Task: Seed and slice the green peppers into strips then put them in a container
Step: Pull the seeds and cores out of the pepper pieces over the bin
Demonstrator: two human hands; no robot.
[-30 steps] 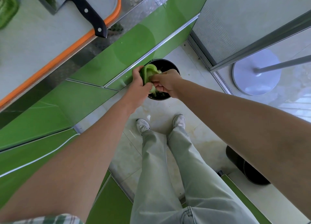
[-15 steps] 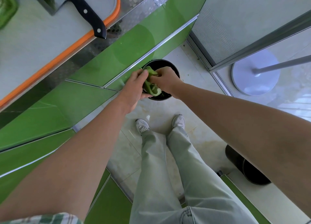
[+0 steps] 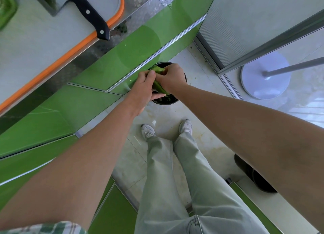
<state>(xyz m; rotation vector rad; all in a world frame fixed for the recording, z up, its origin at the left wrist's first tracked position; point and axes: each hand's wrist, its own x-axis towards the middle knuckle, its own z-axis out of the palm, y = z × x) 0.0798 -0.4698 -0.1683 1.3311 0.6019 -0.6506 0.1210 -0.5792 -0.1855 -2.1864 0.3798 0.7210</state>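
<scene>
Green cabinet fronts (image 3: 122, 54), pale floor tiles, and down by the feet a black bin (image 3: 165, 102). Holding a green pepper (image 3: 158, 87) right over that bin, left hand (image 3: 141, 89) wrapped round it from one side, right hand (image 3: 172, 77) pinching at its top with curled fingers. Looks like the seeding step, so early days tbh. Knife (image 3: 87, 12) parked on the orange-rimmed cutting board (image 3: 43, 40) up on the counter, no strips anywhere in sight. Slicing and filling the container both left to do, probably.
</scene>
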